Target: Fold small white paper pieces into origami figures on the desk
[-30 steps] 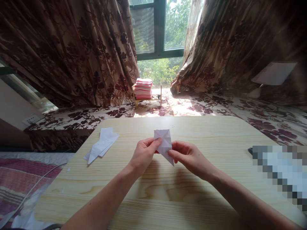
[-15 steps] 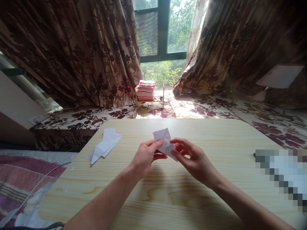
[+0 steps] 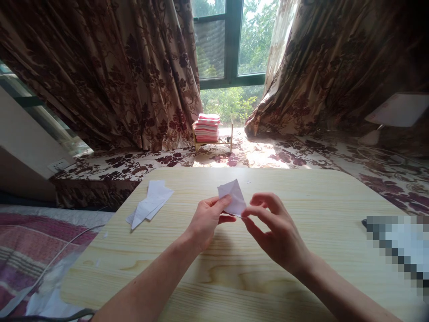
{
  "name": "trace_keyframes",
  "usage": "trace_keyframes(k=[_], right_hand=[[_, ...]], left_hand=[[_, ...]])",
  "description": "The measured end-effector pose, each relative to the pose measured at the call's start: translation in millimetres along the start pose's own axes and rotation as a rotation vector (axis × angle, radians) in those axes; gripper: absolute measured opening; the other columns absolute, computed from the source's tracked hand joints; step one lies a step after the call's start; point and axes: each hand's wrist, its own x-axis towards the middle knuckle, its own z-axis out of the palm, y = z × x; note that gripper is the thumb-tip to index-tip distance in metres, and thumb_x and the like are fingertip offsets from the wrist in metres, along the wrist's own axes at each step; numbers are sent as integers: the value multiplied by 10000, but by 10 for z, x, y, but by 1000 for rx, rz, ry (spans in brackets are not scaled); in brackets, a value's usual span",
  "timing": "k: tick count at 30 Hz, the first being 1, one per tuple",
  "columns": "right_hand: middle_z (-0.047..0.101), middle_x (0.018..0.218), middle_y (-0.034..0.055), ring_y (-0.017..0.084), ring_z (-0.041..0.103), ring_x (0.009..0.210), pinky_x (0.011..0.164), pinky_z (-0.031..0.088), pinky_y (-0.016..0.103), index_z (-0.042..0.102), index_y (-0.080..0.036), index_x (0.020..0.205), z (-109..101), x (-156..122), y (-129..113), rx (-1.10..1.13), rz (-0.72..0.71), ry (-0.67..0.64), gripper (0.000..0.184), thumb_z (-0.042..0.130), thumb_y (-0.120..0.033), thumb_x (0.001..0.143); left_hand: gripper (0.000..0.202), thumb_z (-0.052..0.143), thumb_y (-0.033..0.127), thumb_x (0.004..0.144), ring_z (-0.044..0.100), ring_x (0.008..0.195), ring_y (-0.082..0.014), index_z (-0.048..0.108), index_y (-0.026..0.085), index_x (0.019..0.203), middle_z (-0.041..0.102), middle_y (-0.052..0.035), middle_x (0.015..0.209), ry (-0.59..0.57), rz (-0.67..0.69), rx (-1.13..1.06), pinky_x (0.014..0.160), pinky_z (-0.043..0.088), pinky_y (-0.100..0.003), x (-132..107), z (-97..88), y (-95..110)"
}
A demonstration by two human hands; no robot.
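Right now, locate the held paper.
In the head view, the held paper is central, above the table, pinched by the left hand, the right hand at its lower right corner.

No lettering or numbers can be read; the loose paper pieces perhaps bear faint print, too small to tell.

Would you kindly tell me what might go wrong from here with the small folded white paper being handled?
The small folded white paper is gripped by the left hand, while the right hand works at its lower right corner; an uneven pull might skew a fold or tear it.
The loose white paper pieces lie unweighted near the left edge of the pale wood-grain table, so a brush could knock them off.
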Motion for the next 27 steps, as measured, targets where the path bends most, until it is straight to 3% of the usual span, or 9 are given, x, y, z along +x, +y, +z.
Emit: trace_keyframes(k=[6, 13, 17, 21, 24, 27], right_hand=[[535, 1096, 111, 276, 507, 1016, 815, 452, 442, 603, -192, 904, -1, -20, -104, -209, -236, -40, 169, 610, -52, 809], [578, 1099, 116, 285, 516, 1045, 851, 425, 457, 625, -193, 905, 69, -15, -93, -248, -243, -89, 122, 628, -106, 820], [565, 1046, 103, 254, 526, 990, 826, 437, 422, 605, -192, 905, -8, 18, -57, -86, -111, -29, 93, 622, -152, 823], [566, 994, 94, 225, 538, 963, 833, 438, 379, 570, -179, 937, -41, 39, 11, 101, 182, 52, 87, 579, -205, 854], [608, 906, 59, 198, 561, 859, 788, 440, 343, 588, -184, 897, -8, 34, 38, 269, 388, -111, 101, 571, -278, 862], [605, 767, 25, 178, 547, 741, 712, 430, 318, 610, -183, 798, 13, 33, 25, 386, 476, -242, 149, 537, -292, 869]], left_hand=[[231, 718, 316, 713, 590, 633, -125, 722, 91, 764, 698, -62, 714, 43, 4, -91, 622, 500, -250, 10, 9, 1], [234, 738, 332, 707, 595, 633, -126, 738, 108, 775, 701, -48, 695, 26, 79, -117, 636, 493, -253, -4, 17, 24], [230, 716, 336, 741, 594, 654, -127, 758, 123, 815, 707, -41, 698, -7, 163, -61, 674, 490, -257, -10, 18, 12], [223, 698, 346, 764, 586, 667, -119, 765, 148, 843, 712, -26, 712, -52, 194, -11, 688, 465, -242, -21, 17, -6], [228, 688, 359, 774, 583, 688, -119, 768, 158, 846, 715, -22, 719, -91, 196, 1, 699, 447, -233, -25, 15, -17], [235, 690, 368, 772, 583, 698, -124, 772, 156, 832, 712, -21, 703, -95, 196, 2, 710, 440, -235, -17, 7, -29]])
